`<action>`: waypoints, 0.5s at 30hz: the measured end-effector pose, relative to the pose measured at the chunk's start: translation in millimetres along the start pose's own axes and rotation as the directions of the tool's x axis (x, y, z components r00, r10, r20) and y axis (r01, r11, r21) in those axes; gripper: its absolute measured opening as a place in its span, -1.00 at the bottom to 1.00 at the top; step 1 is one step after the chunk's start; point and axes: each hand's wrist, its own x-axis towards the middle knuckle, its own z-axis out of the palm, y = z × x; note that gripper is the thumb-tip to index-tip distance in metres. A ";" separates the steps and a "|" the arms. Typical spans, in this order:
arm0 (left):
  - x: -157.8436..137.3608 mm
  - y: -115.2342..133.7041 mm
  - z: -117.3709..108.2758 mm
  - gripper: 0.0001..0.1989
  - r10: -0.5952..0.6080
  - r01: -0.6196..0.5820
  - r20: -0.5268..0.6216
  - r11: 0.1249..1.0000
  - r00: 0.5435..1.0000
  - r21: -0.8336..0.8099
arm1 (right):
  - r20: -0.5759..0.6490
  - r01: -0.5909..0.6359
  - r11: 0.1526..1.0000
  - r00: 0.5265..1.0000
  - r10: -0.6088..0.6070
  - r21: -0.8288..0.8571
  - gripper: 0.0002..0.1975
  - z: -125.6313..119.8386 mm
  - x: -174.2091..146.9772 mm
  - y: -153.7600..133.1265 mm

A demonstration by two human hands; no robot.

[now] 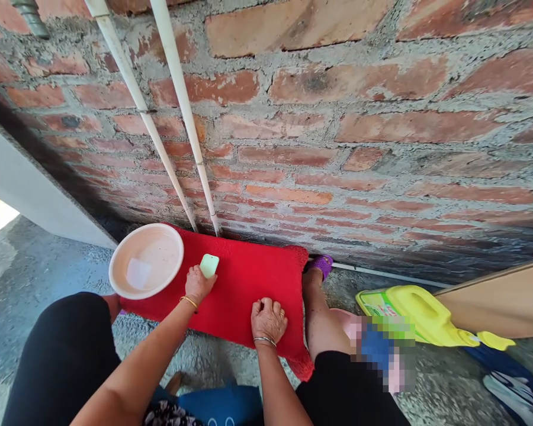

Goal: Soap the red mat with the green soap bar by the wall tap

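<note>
A red mat [249, 269] with a fuzzy pile edge lies spread out in front of me, raised off the floor; what supports it is hidden. My left hand [199, 283] is closed around a pale green scrubbing brush [209, 265] with a small hole at its far end. The brush rests on the mat, its underside out of sight. Curled into a fist, my right hand [269, 319] presses on the mat nearer its right end, with nothing visible in it. A round, pale pink basin [115, 269] with water in it stands at the mat's left end.
A brick wall [293, 154] rises behind the mat, with two white pipes [177, 77] running down it. On the right a yellow detergent jug [420, 305] lies on its side on the concrete floor, by a cardboard-coloured panel [506, 296]. Shoes [515, 396] are at lower right.
</note>
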 end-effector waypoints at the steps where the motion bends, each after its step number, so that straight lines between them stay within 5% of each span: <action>1: -0.5 -3.7 -1.6 -0.47 -0.031 0.031 -0.008 0.999 0.999 0.009 | 0.004 -0.001 1.000 1.000 0.001 0.004 -0.79 -0.4 0.1 -0.1; 6: -30.1 24.2 18.2 -0.47 0.083 -0.083 0.022 0.996 0.996 0.017 | 0.016 -0.007 1.000 1.000 0.006 0.014 -0.79 -1.0 0.2 0.0; 11: -56.8 66.5 40.1 -0.41 0.310 -0.304 0.214 0.951 0.926 -0.064 | 0.046 -0.004 1.000 0.999 0.004 -0.009 -0.80 -0.9 0.0 0.7; 15: -42.5 59.7 30.2 -0.39 0.244 -0.238 0.179 0.970 0.953 -0.055 | 0.029 -0.006 1.000 1.000 0.007 -0.017 -0.80 -1.0 -0.4 -0.2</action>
